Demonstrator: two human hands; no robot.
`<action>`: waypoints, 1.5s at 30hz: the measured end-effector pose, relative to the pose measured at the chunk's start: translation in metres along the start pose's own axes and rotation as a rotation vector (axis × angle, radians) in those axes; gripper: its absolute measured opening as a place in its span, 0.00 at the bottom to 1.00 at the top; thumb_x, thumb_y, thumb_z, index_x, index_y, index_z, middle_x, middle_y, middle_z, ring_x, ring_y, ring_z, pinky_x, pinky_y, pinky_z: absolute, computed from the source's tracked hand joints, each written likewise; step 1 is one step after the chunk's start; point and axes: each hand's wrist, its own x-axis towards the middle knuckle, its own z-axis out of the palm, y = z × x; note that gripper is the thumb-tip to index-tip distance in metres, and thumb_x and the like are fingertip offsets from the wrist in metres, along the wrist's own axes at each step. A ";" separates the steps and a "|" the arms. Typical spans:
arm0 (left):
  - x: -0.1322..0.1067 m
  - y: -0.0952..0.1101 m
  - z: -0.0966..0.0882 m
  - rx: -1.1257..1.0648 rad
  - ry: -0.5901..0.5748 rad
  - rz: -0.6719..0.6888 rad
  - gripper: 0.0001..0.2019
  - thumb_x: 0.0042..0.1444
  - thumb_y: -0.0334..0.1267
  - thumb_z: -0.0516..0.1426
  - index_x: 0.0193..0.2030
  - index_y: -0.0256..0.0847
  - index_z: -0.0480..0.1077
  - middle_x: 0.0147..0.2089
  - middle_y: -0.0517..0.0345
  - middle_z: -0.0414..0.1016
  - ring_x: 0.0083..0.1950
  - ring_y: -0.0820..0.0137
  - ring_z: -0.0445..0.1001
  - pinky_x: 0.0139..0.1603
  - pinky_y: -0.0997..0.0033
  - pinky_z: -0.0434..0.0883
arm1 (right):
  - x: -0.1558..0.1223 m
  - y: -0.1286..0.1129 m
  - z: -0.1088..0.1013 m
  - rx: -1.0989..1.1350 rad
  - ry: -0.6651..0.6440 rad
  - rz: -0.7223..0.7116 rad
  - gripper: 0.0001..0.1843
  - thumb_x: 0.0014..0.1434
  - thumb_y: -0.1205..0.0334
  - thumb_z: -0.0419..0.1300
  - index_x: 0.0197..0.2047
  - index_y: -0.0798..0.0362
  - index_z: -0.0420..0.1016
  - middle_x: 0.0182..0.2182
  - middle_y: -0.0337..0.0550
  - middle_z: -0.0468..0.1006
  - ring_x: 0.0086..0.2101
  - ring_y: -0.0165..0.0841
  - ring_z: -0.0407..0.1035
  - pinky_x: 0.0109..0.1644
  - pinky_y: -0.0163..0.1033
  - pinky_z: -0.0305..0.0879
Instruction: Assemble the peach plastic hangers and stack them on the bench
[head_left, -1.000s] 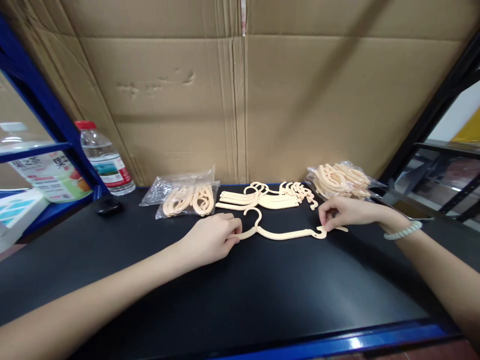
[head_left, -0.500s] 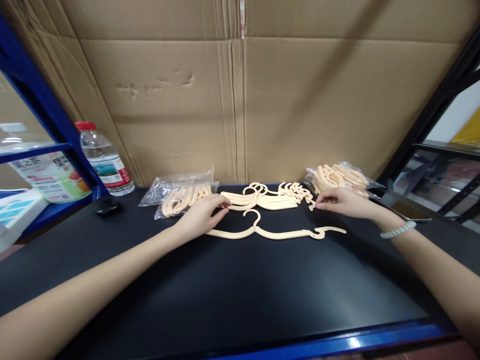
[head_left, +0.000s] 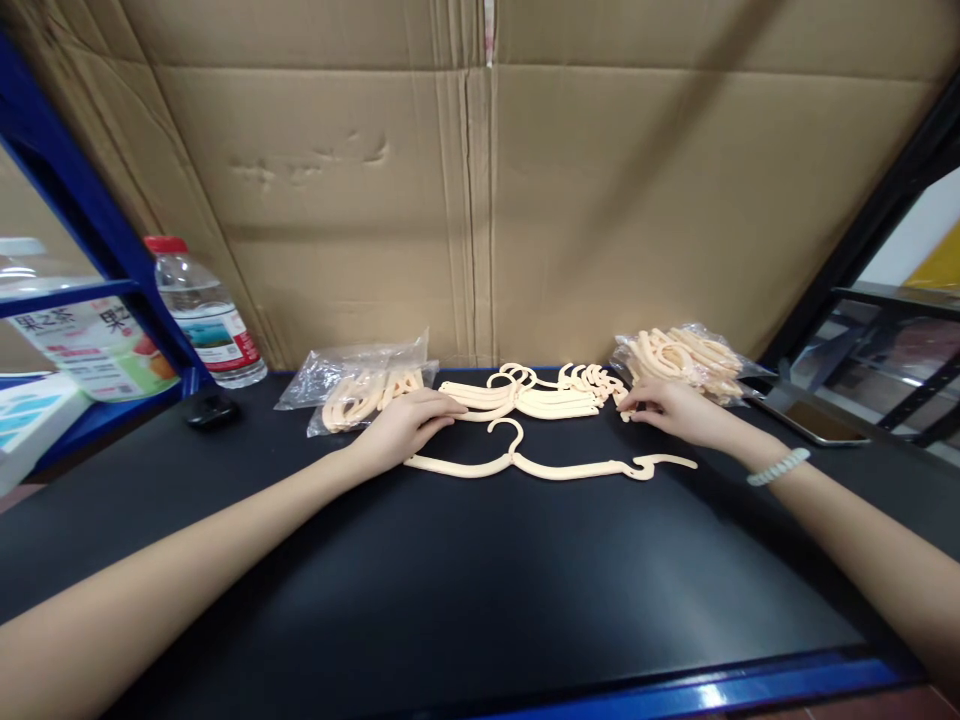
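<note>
A cream plastic hanger (head_left: 555,467) lies flat on the black tabletop (head_left: 480,580), with neither hand touching it. Just behind it is a stack of similar cream hangers (head_left: 551,402). My left hand (head_left: 401,428) reaches to the stack's left end, fingers pressed together on the tip of a hanger there. My right hand (head_left: 671,410) pinches the hooked right end of the same stack. A pale bead bracelet (head_left: 778,467) circles my right wrist.
Clear bags of cream parts lie at the back left (head_left: 360,385) and back right (head_left: 694,360). A water bottle (head_left: 204,315) and a small black object (head_left: 214,410) sit at the left by a blue shelf. A phone (head_left: 806,420) lies at the right. Cardboard (head_left: 480,200) walls the back.
Both hands let go of the single hanger's ends and moved back to the stack behind it. The hanger stays flat on the table. My right hand has closed in on the stack's right end.
</note>
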 end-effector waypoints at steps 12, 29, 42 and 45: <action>0.001 0.001 0.001 -0.060 0.072 -0.140 0.11 0.64 0.40 0.53 0.43 0.39 0.76 0.42 0.53 0.80 0.42 0.65 0.78 0.43 0.67 0.75 | 0.000 0.003 0.007 0.036 0.012 -0.005 0.14 0.59 0.54 0.54 0.36 0.52 0.78 0.35 0.48 0.77 0.34 0.39 0.71 0.40 0.46 0.68; 0.002 0.001 -0.002 0.026 -0.060 -0.111 0.11 0.59 0.30 0.56 0.48 0.40 0.74 0.48 0.51 0.78 0.50 0.61 0.75 0.53 0.56 0.71 | 0.000 -0.022 -0.007 -0.041 0.368 -0.104 0.17 0.65 0.53 0.50 0.34 0.50 0.76 0.38 0.50 0.72 0.41 0.43 0.69 0.47 0.51 0.66; 0.009 0.015 0.000 0.087 -0.084 -0.092 0.08 0.61 0.29 0.54 0.41 0.38 0.75 0.41 0.51 0.79 0.44 0.62 0.75 0.47 0.61 0.72 | -0.001 -0.068 -0.001 0.321 0.508 0.160 0.18 0.59 0.44 0.58 0.37 0.50 0.77 0.22 0.41 0.73 0.22 0.33 0.66 0.26 0.41 0.65; 0.010 0.019 0.001 0.099 -0.068 -0.078 0.08 0.61 0.29 0.53 0.37 0.39 0.74 0.38 0.53 0.77 0.42 0.63 0.75 0.46 0.62 0.72 | 0.000 -0.076 0.001 0.469 0.475 0.186 0.20 0.56 0.42 0.61 0.38 0.51 0.77 0.20 0.40 0.74 0.20 0.32 0.66 0.26 0.39 0.67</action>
